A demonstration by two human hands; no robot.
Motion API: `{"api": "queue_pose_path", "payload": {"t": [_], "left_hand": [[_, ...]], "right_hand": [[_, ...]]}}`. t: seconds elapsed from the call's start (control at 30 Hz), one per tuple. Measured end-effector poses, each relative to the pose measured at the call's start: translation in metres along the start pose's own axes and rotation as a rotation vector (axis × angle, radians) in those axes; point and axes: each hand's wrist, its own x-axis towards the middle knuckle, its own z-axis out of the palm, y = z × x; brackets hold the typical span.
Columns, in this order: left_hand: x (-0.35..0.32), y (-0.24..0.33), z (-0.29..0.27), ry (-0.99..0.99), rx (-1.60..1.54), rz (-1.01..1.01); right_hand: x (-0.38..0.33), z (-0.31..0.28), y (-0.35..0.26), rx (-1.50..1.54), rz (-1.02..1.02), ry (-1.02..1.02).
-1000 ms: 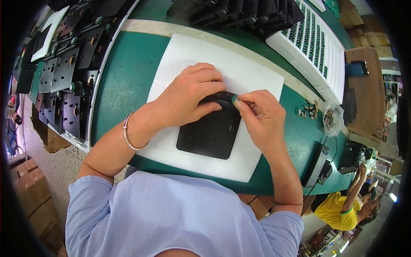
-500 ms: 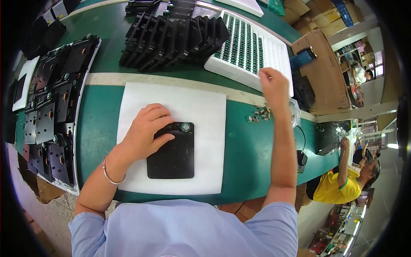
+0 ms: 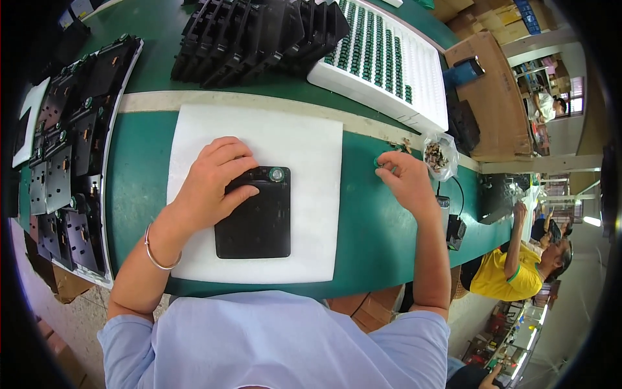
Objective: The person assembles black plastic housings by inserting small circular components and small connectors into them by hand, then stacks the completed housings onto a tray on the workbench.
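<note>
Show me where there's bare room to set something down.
Bare: green bench top between the white foam sheet and right hand; a narrower strip between the sheet and black plates at left. Crowded: the far side, with stacked black parts and the white tray.

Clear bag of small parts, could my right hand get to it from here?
Likely yes: your right hand is close beside the clear bag, and nothing visible blocks the way, though its fingers are at a small green part.

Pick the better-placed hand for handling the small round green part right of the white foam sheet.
Likely the right hand: close beside the part; the left hand holds a black rectangular panel.
</note>
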Motion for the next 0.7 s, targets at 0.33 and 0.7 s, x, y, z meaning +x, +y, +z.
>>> {"api": "queue_pose_path", "payload": {"t": [0.33, 0.7], "left_hand": [[-0.002, 0.0, 0.001, 0.002, -0.004, 0.0], [-0.002, 0.0, 0.0, 0.001, 0.006, 0.002]], "right_hand": [[-0.013, 0.014, 0.024, -0.05, 0.019, 0.172], [-0.01, 0.025, 0.027, -0.081, -0.087, 0.242]]}}
